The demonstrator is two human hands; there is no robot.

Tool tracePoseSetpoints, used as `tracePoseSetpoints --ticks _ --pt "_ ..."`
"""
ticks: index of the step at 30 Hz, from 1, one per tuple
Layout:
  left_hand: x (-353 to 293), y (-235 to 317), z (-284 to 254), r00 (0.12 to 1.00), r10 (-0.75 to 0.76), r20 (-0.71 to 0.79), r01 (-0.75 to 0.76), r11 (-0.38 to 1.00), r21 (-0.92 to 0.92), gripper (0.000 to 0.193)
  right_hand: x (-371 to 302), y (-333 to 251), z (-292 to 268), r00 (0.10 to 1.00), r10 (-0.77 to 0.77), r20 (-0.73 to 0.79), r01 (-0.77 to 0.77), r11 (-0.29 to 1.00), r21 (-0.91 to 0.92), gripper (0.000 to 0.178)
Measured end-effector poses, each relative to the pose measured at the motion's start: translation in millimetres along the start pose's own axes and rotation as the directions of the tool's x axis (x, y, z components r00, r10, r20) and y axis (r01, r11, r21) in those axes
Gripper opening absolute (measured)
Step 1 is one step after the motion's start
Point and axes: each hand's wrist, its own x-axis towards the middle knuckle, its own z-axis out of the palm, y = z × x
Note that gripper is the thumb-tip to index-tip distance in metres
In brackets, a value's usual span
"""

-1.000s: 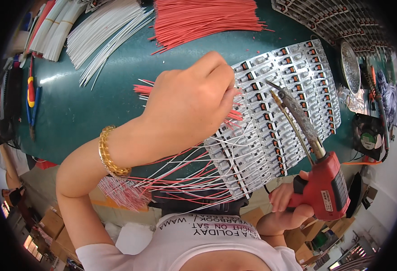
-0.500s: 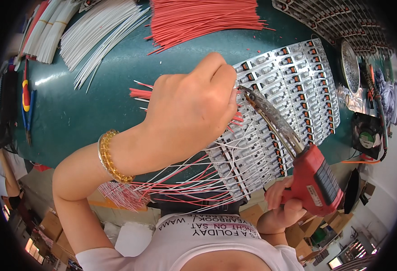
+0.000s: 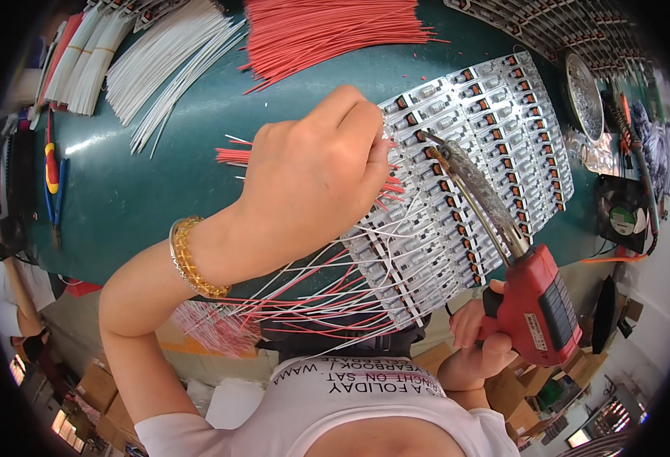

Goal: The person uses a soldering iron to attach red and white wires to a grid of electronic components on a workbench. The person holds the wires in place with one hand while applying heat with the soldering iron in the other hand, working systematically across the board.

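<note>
Overhead, left hand [image 3: 312,183] pinching red wires [image 3: 232,156] against grey circuit-board panel [image 3: 464,175] on green table [image 3: 160,183], right hand [image 3: 476,343] clenched around red soldering gun [image 3: 537,305], tip at panel, brown cardboard boxes [image 3: 95,388] stacked lower left.

Brown cardboard boxes [image 3: 95,388] lie on the floor at lower left, below the green table [image 3: 160,175].
</note>
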Motion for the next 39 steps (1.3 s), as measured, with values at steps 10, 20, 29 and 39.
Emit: tracePoseSetpoints --ticks 10,20,29,39 --pt "-2.9 2.9 -4.4 0.999 -0.004 0.049 0.010 0.995 -0.103 0.008 -3.3 -9.2 4.4 0.995 0.102 -0.017 -0.098 0.983 0.158 0.081" --pt "-2.3 6.7 1.4 1.000 0.002 0.015 -0.002 1.000 0.005 0.008 -0.9 -14.0 6.5 0.977 0.207 0.050 -0.212 0.970 0.123 0.076" --pt "-3.2 8.2 4.2 0.999 0.029 0.020 -0.031 0.995 0.094 0.011 -5.1 -6.2 4.5 0.997 0.081 0.022 -0.083 0.979 0.185 0.075" --pt "0.3 2.0 5.7 0.996 0.087 -0.032 -0.088 0.995 -0.044 0.010 -4.1 -3.2 6.0 0.996 0.070 0.050 -0.078 0.983 0.164 0.078"
